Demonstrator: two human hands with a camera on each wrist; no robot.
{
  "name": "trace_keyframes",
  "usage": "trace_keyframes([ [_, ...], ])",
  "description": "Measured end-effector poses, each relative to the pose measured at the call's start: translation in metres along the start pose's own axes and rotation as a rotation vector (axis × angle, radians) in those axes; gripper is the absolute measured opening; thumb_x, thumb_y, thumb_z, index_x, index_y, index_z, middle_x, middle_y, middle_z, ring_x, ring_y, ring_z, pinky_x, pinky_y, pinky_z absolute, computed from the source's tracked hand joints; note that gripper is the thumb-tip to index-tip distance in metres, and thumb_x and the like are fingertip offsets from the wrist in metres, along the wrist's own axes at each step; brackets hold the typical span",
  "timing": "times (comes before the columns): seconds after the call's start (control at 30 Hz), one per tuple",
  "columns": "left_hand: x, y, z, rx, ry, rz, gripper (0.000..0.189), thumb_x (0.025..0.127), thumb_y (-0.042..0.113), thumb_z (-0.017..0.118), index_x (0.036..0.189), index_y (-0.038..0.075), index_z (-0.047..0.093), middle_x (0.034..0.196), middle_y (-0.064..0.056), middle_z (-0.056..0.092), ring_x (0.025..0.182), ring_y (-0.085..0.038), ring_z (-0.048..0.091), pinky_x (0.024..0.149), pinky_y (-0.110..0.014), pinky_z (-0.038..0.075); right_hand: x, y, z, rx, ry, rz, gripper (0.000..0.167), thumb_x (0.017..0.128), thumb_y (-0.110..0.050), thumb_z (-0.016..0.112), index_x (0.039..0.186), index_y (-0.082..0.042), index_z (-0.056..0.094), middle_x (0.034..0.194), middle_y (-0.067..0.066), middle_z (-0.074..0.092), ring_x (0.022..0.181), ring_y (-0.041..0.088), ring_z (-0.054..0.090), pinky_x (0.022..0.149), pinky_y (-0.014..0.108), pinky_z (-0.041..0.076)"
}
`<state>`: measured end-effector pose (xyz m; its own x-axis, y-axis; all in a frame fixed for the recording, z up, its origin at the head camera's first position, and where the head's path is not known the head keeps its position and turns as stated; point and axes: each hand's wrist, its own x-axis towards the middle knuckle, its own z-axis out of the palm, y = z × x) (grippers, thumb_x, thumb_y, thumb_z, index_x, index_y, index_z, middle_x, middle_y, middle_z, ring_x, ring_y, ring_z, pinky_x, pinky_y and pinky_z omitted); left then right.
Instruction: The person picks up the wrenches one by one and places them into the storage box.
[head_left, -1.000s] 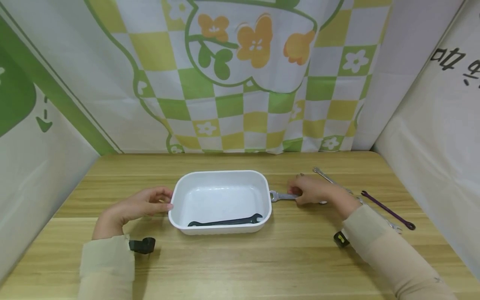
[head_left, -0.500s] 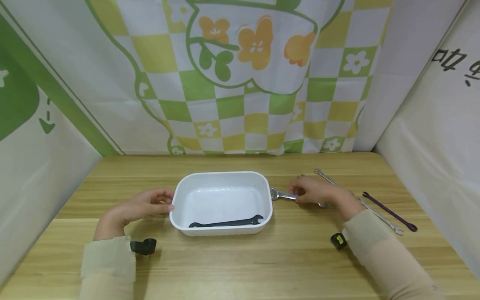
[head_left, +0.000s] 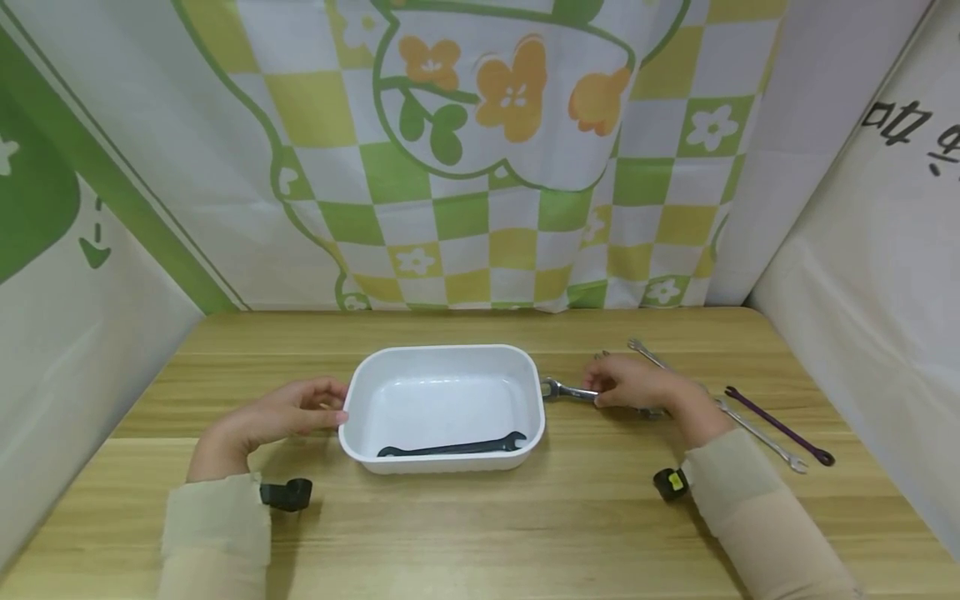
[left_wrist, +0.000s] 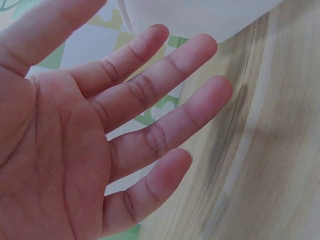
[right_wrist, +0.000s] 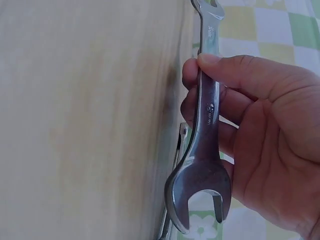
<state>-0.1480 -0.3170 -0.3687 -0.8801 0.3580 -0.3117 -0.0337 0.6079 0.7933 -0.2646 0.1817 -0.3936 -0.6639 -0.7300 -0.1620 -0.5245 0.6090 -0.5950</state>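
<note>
In the head view, my left hand [head_left: 288, 408] is beside the left end of a white rectangular tray [head_left: 450, 400], thumb at its rim. The left wrist view shows that palm [left_wrist: 60, 145] with fingers loosely spread and nothing in them. A black wrench [head_left: 457, 447] lies inside the tray along its front wall. To the tray's right, my right hand [head_left: 633, 387] pinches a silver wrench [head_left: 576, 393] by its shaft between thumb and fingers. One end of it comes close to the tray's right wall. The right wrist view shows its open jaw end pointing down the frame.
Right of my right hand lie a silver wrench [head_left: 765, 435], a purple wrench [head_left: 780, 425] and another silver wrench [head_left: 647, 352], partly hidden behind the hand. A patterned curtain [head_left: 487, 208] hangs at the wooden table's [head_left: 480, 533] back edge.
My right hand has turned the silver wrench slightly, and the right forearm has shifted a little left. The left hand and tray hold their places.
</note>
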Motion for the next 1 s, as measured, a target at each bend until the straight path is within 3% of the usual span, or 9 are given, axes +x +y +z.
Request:
trace_keyframes([
  [0.23,-0.001,-0.002,0.001,-0.003,0.004,0.013,0.047,0.096,0.029,0.064,0.131,0.001,0.052,0.12,-0.015,0.065,0.108,-0.022,0.06,0.082,-0.039,0.048,-0.004,0.002,-0.004,0.046,0.054,-0.023,0.015,0.089,-0.002,0.068,0.104,-0.002,0.066,0.091,0.006,0.067,0.081,0.011,0.055,0.074,0.026,0.047],
  [0.4,-0.001,-0.002,0.0,-0.004,0.002,0.022,0.047,0.096,0.028,0.064,0.132,-0.001,0.052,0.12,-0.016,0.065,0.109,-0.022,0.06,0.084,-0.04,0.049,-0.005,-0.001,-0.009,0.067,0.062,0.007,0.016,0.091,-0.003,0.066,0.107,-0.001,0.066,0.097,0.01,0.07,0.086,0.013,0.059,0.078,0.029,0.05],
  [0.7,0.0,0.001,-0.001,-0.001,0.0,0.04,0.044,0.096,0.027,0.064,0.129,-0.001,0.053,0.118,-0.016,0.066,0.108,-0.022,0.06,0.084,-0.04,0.049,-0.006,-0.008,-0.013,0.106,0.095,-0.003,0.015,0.092,-0.004,0.065,0.106,-0.001,0.065,0.093,0.013,0.07,0.078,0.014,0.057,0.07,0.028,0.048],
  [1.0,-0.001,0.001,0.0,-0.035,-0.009,0.078,0.042,0.096,0.023,0.065,0.127,-0.003,0.053,0.117,-0.018,0.066,0.105,-0.02,0.06,0.084,-0.04,0.048,-0.004,-0.018,-0.017,0.137,0.155,-0.009,0.016,0.094,-0.002,0.061,0.109,0.002,0.064,0.096,0.018,0.067,0.084,0.016,0.058,0.073,0.03,0.049],
])
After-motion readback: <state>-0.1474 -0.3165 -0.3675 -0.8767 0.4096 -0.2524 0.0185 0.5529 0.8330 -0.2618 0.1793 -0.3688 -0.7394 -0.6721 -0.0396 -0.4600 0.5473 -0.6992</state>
